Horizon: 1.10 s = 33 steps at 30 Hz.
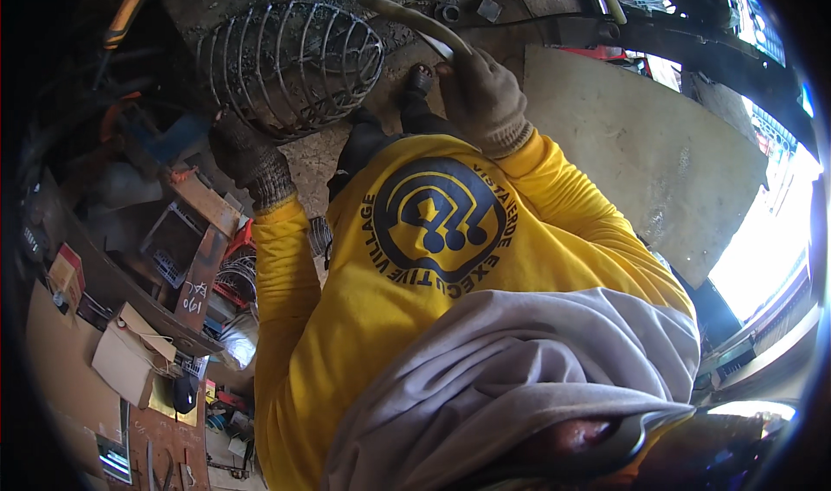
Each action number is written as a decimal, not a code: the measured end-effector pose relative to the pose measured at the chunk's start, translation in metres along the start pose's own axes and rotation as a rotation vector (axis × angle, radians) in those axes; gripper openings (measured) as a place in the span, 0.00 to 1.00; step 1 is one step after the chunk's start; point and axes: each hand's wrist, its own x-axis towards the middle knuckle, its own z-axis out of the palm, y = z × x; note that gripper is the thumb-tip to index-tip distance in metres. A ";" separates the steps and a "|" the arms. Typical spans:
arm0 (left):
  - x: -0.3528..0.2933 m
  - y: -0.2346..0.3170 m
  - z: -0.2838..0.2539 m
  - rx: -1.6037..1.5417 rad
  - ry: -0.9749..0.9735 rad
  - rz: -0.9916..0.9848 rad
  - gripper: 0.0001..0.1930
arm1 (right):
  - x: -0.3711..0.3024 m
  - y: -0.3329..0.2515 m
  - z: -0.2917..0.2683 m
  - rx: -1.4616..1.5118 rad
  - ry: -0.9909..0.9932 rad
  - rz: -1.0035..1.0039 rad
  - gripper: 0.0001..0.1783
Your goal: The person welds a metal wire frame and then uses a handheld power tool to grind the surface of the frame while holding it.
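My left hand (251, 155), in a dark knit work glove, grips the near left side of an egg-shaped cage (290, 68) of bent metal bars. The cage lies tilted over the dark work surface, its narrower end toward the right. My right hand (486, 95), in a brownish knit glove, is closed round a curved tan hose-like piece (414, 16) that arcs up and left toward the cage's far right end. A pale, thin part shows beside it just ahead of the fingers. What the right palm covers is hidden.
A large flat sheet (640, 153) stands on the right. An orange-handled tool (130, 10) is at the far left. Cardboard boxes (130, 357), a rusty metal bar (203, 279) and cluttered parts fill the left. A metal ring (448, 11) lies at the far side.
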 end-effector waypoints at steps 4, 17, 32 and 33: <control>0.001 -0.017 0.006 0.115 0.038 0.163 0.19 | -0.006 -0.003 0.004 0.040 0.013 -0.001 0.23; 0.001 -0.017 0.009 0.130 0.065 0.218 0.15 | -0.006 0.001 0.005 0.001 0.001 0.092 0.23; -0.001 -0.038 0.017 0.059 0.058 0.305 0.16 | 0.015 -0.023 -0.034 0.208 -0.052 0.247 0.17; 0.000 -0.034 0.015 0.072 0.035 0.257 0.16 | 0.009 -0.021 -0.026 0.194 -0.022 0.235 0.17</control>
